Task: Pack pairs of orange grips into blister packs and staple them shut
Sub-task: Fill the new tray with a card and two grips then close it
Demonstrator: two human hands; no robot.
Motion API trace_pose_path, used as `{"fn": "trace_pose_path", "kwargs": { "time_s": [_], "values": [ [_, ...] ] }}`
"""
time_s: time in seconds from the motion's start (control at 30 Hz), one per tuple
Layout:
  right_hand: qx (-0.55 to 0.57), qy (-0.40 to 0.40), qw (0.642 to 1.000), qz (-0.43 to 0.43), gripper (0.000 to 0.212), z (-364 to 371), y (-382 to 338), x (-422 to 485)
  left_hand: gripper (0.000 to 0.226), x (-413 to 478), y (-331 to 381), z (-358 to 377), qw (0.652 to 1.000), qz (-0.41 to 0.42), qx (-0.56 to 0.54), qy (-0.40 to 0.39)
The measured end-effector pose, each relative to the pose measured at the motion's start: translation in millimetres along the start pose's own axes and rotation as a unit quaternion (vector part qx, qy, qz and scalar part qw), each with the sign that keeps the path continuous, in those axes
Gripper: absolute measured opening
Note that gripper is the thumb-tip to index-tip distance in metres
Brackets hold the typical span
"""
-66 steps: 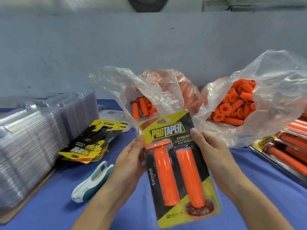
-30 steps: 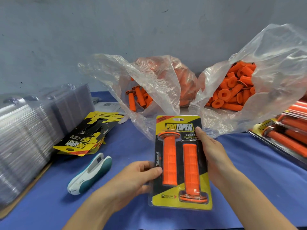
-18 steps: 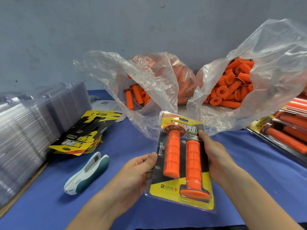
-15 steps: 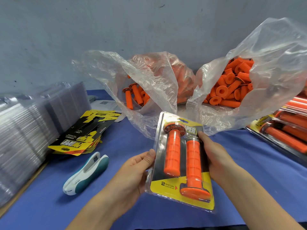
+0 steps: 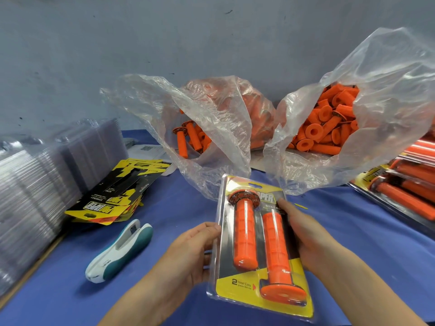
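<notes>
Clear blister pack (image 5: pixel 237 285) w/ 2 orange grips (image 5: pixel 244 234) inside, L hand (image 5: pixel 188 252) & R hand (image 5: pixel 310 236) each pinching a side.

Grey-blue wall (image 5: pixel 211 43) (dark specks here and there) behind a blue-covered table (image 5: pixel 376 231).

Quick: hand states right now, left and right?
Left hand: grips the blister pack by its left edge.
Right hand: holds the same pack's right edge.

Single wide-angle view from the head, facing forward and down, close over left hand (image 5: pixel 188 252) and right hand (image 5: pixel 313 241) at blue cloth-covered table (image 5: pixel 367 234), grey painted wall (image 5: pixel 211 43) closing the far side.
</notes>
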State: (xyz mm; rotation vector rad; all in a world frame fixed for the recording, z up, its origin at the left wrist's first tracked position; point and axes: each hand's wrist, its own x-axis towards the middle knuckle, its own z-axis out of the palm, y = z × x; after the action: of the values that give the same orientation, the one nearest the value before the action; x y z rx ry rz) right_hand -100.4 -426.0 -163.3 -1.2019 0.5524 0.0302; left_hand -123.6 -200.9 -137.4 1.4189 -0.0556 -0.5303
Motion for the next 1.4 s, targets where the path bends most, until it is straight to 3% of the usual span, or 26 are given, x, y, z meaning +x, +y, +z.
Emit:
{"fn": "trace_pose_path", "kwargs": {
  "time_s": [0.13,0.27,0.53,0.7,0.8,0.93,1.07,1.17,1.27,1.4],
  "values": [
    [-0.005,-0.021,0.997,-0.071,0.036,0,2,-2,0.056,2,0,3,0.999,0.034,0.021,0.035],
    [-0.001,-0.044,0.991,-0.125,0.027,0,3,-14,0.036,6,-4,5,0.991,0.084,0.084,0.067],
    [0.017,-0.029,0.986,-0.166,0.038,-37,-17,-42,0.035,12,-4,25,0.996,0.068,0.025,-0.049],
    [0.032,-0.006,0.985,-0.168,0.043,-70,-21,-60,0.027,14,-4,60,0.998,0.029,0.032,-0.043],
    [0.069,0.042,0.98,-0.182,0.038,-93,-35,-70,0.014,13,2,98,0.992,0.074,0.095,-0.042],
    [0.16,0.119,0.948,-0.248,0.028,-146,-74,-85,0.015,15,24,168,0.965,0.148,0.151,-0.157],
    [0.193,0.157,0.912,-0.326,0.046,-210,-116,-102,0.017,56,49,251,0.955,0.182,0.151,-0.179],
    [0.259,0.207,0.88,-0.341,0.05,-249,-133,-101,0.017,99,73,324,0.974,0.152,0.06,-0.159],
    [0.3,0.235,0.857,-0.346,0.043,-255,-135,-87,0.021,134,97,389,0.978,0.09,-0.014,-0.19],
    [0.308,0.226,0.856,-0.349,0.035,-238,-147,-58,0.017,177,101,444,0.979,0.061,-0.001,-0.196]
  ]
}}
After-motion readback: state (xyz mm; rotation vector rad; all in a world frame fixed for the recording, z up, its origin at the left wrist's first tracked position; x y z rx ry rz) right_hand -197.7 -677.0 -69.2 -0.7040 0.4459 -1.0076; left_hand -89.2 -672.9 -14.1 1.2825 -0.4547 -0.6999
